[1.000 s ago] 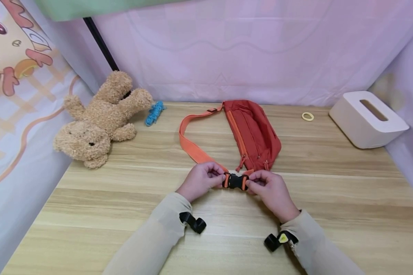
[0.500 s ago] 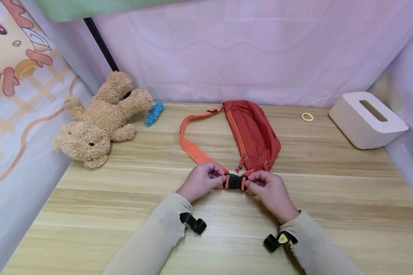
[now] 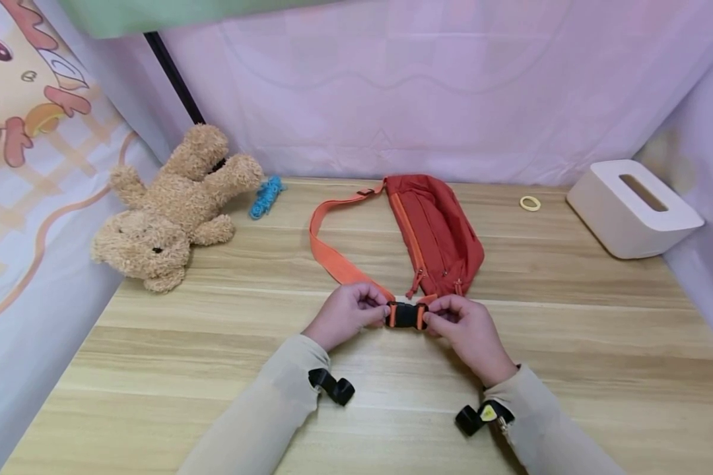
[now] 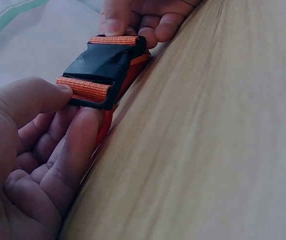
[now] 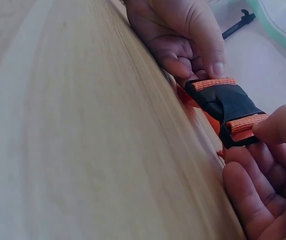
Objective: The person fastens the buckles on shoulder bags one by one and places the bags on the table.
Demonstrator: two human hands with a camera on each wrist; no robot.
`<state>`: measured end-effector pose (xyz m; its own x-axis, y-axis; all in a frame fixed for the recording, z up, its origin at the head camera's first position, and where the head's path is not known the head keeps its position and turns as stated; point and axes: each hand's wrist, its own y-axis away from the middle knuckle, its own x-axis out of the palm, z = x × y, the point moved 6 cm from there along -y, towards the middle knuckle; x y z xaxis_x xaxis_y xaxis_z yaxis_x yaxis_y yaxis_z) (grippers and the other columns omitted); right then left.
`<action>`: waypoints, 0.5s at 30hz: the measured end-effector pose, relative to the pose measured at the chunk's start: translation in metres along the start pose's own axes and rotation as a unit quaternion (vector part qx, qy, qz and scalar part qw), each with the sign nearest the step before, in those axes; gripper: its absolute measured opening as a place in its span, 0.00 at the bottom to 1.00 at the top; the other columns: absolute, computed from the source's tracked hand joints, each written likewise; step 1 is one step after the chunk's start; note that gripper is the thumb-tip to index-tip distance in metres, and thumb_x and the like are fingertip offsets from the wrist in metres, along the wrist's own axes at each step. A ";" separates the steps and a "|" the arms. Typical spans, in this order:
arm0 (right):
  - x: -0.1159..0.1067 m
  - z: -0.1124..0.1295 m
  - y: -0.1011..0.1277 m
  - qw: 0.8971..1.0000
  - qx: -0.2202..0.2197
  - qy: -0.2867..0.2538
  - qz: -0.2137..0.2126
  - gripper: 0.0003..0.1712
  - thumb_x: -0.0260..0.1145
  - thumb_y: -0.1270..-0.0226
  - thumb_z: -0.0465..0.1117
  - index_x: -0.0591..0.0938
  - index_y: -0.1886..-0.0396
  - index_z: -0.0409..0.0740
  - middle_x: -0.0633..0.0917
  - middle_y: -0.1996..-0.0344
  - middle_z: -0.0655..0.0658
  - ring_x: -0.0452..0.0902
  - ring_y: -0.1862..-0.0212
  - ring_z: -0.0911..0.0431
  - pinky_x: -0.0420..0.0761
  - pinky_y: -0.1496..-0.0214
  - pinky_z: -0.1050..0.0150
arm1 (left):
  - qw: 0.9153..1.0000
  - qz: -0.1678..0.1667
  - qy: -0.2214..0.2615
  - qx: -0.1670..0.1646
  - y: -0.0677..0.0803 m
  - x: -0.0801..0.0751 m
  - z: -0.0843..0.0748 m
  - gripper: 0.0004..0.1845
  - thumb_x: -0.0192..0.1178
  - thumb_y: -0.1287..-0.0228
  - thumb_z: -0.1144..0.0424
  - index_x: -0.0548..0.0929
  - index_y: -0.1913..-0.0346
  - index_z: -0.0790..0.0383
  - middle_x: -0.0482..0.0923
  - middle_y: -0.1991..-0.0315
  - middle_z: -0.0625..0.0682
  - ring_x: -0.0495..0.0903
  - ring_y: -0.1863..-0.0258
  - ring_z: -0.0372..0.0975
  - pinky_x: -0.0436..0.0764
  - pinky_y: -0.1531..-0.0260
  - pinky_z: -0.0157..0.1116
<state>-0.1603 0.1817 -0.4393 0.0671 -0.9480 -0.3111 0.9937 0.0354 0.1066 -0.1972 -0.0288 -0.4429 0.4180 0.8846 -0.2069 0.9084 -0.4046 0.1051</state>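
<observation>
A black side-release buckle [image 3: 407, 315] joins the orange strap [image 3: 335, 260] of a red waist bag [image 3: 436, 231] lying on the table. Its two halves sit together, as both wrist views show. My left hand [image 3: 350, 313] pinches the buckle's left end where the webbing loops through, thumb [image 4: 47, 95] on top and fingers below. At the right end, my right hand [image 3: 469, 333] pinches the other webbing loop the same way, its thumb [image 5: 278, 125] above. The buckle is held near the table, just in front of the bag's zipper pulls.
A teddy bear [image 3: 172, 204] lies at the left, beside a bundle of blue cord [image 3: 266, 197]. Toward the back right are a pale yellow ring [image 3: 530, 204] and a white tissue box [image 3: 632, 208]. Cloth curtains [image 3: 422, 92] border the wooden table [image 3: 184, 356].
The buckle's halves have closed up slightly; a small gap seen at its left side a second ago no longer shows. Both hands keep nearly the same place and grip.
</observation>
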 end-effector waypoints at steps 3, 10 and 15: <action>0.000 0.001 0.000 1.000 -0.005 0.017 -0.001 0.06 0.71 0.36 0.35 0.84 0.61 0.39 0.87 0.63 0.42 0.84 0.67 0.53 0.83 0.65 0.65 | 1.000 0.002 -0.013 0.000 0.000 -0.001 0.000 0.03 0.67 0.35 0.68 0.83 0.62 0.63 0.83 0.64 0.51 0.82 0.67 0.37 0.84 0.65 0.34; -0.002 0.004 0.000 0.999 -0.020 0.049 -0.004 0.05 0.72 0.37 0.36 0.85 0.63 0.42 0.86 0.67 0.46 0.80 0.67 0.54 0.79 0.67 0.67 | 1.000 0.017 -0.010 0.002 0.001 0.000 -0.001 0.05 0.69 0.37 0.68 0.82 0.62 0.63 0.82 0.65 0.51 0.81 0.67 0.38 0.82 0.66 0.32; -0.003 0.004 0.001 0.998 -0.026 0.059 0.000 0.05 0.73 0.38 0.36 0.84 0.64 0.42 0.84 0.70 0.47 0.76 0.68 0.54 0.77 0.69 0.67 | 1.000 0.019 -0.011 0.006 0.002 0.001 -0.002 0.06 0.69 0.37 0.68 0.82 0.62 0.64 0.82 0.65 0.51 0.80 0.67 0.38 0.81 0.66 0.32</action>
<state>-0.1599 0.1836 -0.4347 0.0734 -0.9047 -0.4196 0.9968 0.0535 0.0589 -0.1954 -0.0283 -0.4411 0.4514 0.8638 -0.2239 0.8923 -0.4400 0.1014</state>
